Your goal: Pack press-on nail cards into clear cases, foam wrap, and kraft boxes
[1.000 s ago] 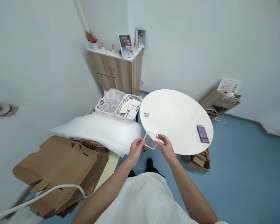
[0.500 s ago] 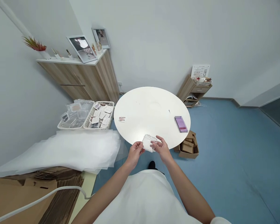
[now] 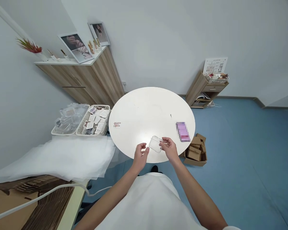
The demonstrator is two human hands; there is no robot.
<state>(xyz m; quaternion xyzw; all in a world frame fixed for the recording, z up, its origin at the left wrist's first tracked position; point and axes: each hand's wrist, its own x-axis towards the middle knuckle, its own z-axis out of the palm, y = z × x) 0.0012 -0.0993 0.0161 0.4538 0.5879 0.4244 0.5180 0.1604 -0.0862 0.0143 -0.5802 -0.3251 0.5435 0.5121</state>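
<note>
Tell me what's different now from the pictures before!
The person's left hand seems to have let go of the clear, squarish plastic case; the right hand still holds it. The case has moved rightward, further over the round white table. The purple rectangular item stayed on the table's right side.

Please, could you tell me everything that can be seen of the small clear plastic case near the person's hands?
The small clear plastic case looks roughly square, with rounded corners and a thin pale rim; no contents can be made out. The person's bare right hand holds its right side. The bare left hand is close beside its left edge; contact there is unclear. The white rounded table shows behind it.
</note>
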